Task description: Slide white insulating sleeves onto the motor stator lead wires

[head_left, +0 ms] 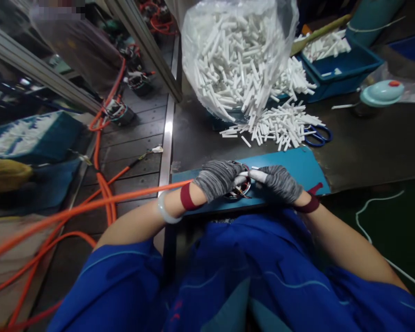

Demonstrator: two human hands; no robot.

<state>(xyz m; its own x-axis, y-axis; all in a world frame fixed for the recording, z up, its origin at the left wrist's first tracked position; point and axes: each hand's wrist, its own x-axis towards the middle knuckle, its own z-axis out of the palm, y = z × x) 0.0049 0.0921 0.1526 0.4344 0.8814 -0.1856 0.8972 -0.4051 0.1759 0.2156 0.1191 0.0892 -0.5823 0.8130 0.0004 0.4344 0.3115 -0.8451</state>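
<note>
White tubes (235, 60) fill the bag (283, 27) (clear plastic), beyond both hands.

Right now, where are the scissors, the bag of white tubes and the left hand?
scissors (318, 135): head view, blue handles.
bag (235, 50): head view, clear front wall.
left hand (218, 179): head view, gloved back.

Both gloved hands, left hand (218, 179) and right hand (279, 182), pinch 1 white tube (255, 174) over a wired round part (240, 191) on blue board (297, 166).
</note>
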